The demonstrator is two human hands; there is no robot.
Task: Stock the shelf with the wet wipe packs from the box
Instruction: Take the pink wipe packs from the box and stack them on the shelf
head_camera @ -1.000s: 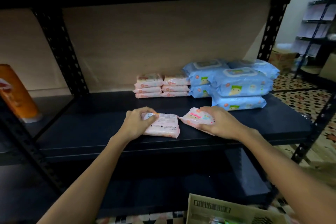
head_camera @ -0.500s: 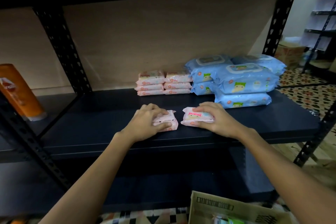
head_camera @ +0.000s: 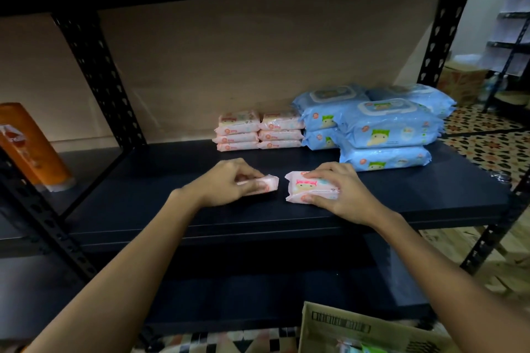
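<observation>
Pink packs are now sitting flat near the shelf front, no longer tilted. Left hand is gripping one pack, right hand clamping the other; both are edging slightly further in.

Dim scene, daylight at right, wide-angle edge distortion, soft focus
</observation>
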